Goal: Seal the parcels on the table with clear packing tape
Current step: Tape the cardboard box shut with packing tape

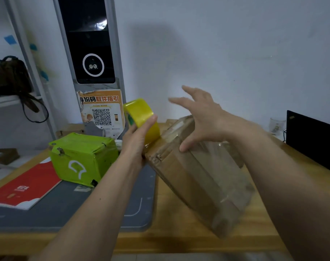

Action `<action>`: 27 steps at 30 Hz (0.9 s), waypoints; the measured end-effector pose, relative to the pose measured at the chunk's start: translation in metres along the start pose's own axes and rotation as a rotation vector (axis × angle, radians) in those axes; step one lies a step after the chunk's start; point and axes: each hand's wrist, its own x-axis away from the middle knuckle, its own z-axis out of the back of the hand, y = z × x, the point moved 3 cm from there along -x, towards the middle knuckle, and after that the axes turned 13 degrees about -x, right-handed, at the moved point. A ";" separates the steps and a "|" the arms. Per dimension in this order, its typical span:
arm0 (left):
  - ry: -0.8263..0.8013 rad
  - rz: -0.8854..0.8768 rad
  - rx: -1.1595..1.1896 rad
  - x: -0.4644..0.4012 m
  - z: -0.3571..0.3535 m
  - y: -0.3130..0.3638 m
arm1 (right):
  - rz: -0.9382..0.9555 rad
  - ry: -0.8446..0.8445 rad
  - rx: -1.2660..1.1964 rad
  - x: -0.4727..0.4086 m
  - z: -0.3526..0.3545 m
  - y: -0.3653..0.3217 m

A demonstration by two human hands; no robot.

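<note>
1. Left hand (pixel 137 142) closed around a yellowish tape roll (pixel 140 117), thumb over the outer face, roll held upright at the far left corner of a brown cardboard parcel (pixel 196 174).
2. Tape strip running from the roll down onto that corner; clear tape already shining across the parcel's top.
3. Right hand (pixel 201 117) spread open, fingers (pixel 179 100) splayed and blurred, gripping nothing; only the thumb tip pressing on the parcel's top face.
4. Parcel tilted, lying on the right part of a wooden table (pixel 179 240), partly beside a grey mat (pixel 75 210).
5. Left of the hands: green parcel (pixel 83 157) on the mat's far end, red booklet (pixel 25 187) nearer left.
6. Far right: dark laptop screen (pixel 311 140) and a glass (pixel 277 125).
</note>
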 end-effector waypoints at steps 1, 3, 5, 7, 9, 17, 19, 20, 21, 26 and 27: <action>0.046 0.046 0.036 -0.004 0.005 -0.005 | -0.027 0.073 -0.069 0.004 -0.008 0.004; 0.104 0.117 0.141 -0.011 0.014 -0.018 | -0.097 0.068 -0.282 0.013 -0.031 0.016; 0.154 0.142 0.273 -0.014 0.020 -0.028 | -0.129 0.024 -0.359 0.020 -0.057 0.025; 0.206 0.163 0.344 -0.011 0.026 -0.038 | -0.158 0.014 -0.270 0.028 -0.078 0.023; 0.335 0.184 0.314 -0.005 0.032 -0.049 | -0.152 -0.053 -0.144 0.036 -0.099 0.011; 0.523 0.364 0.073 0.025 0.046 -0.110 | -0.120 -0.132 -0.033 0.041 -0.149 0.028; 0.555 0.374 0.031 0.031 0.045 -0.121 | -0.084 -0.152 -0.002 0.043 -0.155 0.030; 0.564 0.383 0.012 0.032 0.045 -0.126 | -0.062 -0.158 0.004 0.044 -0.157 0.031; 0.574 0.388 -0.019 0.032 0.046 -0.130 | -0.040 -0.167 0.004 0.045 -0.159 0.033; 0.719 0.157 -0.169 0.036 0.056 -0.113 | 0.023 -0.289 0.032 0.057 -0.167 0.049; 0.739 0.079 -0.195 0.035 0.060 -0.106 | 0.020 -0.299 0.015 0.057 -0.166 0.054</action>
